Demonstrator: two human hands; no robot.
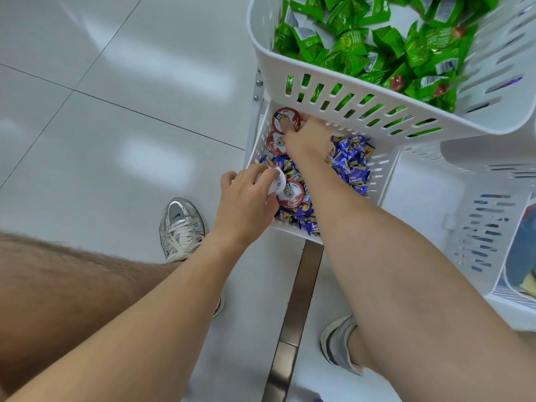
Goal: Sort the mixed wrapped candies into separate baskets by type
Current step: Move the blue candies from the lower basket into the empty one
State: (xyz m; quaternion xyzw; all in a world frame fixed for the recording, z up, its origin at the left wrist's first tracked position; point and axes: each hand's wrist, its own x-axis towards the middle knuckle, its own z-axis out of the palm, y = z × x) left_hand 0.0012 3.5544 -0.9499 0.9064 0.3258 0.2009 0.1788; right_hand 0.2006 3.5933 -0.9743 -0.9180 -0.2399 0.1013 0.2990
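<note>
A lower white basket (pixel 380 172) holds several blue wrapped candies (pixel 352 162) mixed with round red-lidded cups. My left hand (pixel 246 198) grips one white cup (pixel 275 181) at the basket's near-left corner, beside another red cup (pixel 291 195). My right hand (pixel 307 137) reaches deeper into the basket, its fingers pinching a red cup (pixel 285 118) at the far-left corner. A further red cup (pixel 275 143) lies just below that. Above, an upper white basket (pixel 333 82) is filled with green wrapped candies (pixel 377 44).
More white baskets (pixel 490 227) stand to the right, one with blue and yellow contents. The white rack's post (pixel 257 91) rises at the left. A dark metal strip (pixel 295 314) runs along the grey tiled floor. Two sneakers and a bare leg (pixel 72 285) are below.
</note>
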